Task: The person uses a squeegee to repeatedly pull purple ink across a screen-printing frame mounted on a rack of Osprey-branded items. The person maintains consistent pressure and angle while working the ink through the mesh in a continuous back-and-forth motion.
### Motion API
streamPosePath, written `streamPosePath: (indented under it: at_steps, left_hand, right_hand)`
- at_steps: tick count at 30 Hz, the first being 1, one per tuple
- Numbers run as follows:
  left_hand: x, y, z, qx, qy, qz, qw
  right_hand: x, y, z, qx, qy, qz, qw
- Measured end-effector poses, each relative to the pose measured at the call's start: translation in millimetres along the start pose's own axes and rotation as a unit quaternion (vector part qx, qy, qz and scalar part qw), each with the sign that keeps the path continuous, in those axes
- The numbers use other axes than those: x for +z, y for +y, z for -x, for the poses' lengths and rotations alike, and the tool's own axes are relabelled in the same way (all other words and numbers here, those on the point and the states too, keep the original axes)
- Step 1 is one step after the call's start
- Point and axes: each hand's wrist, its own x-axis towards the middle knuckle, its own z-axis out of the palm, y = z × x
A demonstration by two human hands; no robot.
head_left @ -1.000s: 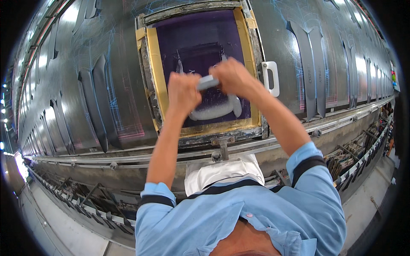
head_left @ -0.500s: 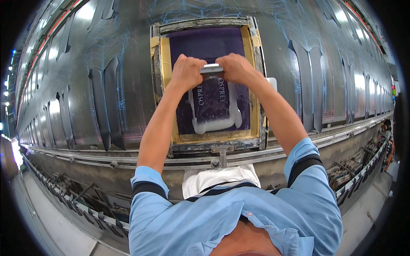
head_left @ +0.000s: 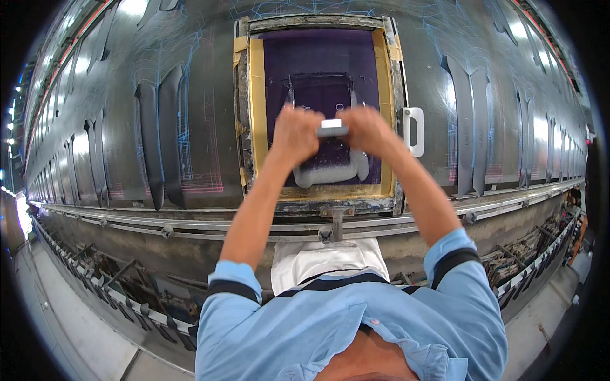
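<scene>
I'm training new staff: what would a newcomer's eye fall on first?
Probably the left hand and right hand clenched on a grey bar above the purple screen, upper centre. Next, a white looped handle right of the frame. Then paired dark strips on the table to either side.

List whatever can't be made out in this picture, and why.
All in the head view:
Ends of the gray bar: hidden by the left grip and right grip.
Right grip's exact outline: motion blur.
Parts of the purple screen: covered by bar and grips.
Blue shirt: cut off by the lower edge.
</scene>
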Motion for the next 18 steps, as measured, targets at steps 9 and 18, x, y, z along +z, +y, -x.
streamPosePath:
  at_steps: [9,18]
  left_hand:
    - [-3.5,52.0,74.1,0.006,0.087,0.021,0.996]
    - [4.9,88.0,151.6,0.011,0.068,0.021,0.997]
  right_hand:
    - [7.7,-53.3,72.5,-0.028,0.058,0.028,0.998]
    - [15.3,-80.3,145.8,-0.005,0.076,-0.107,0.991]
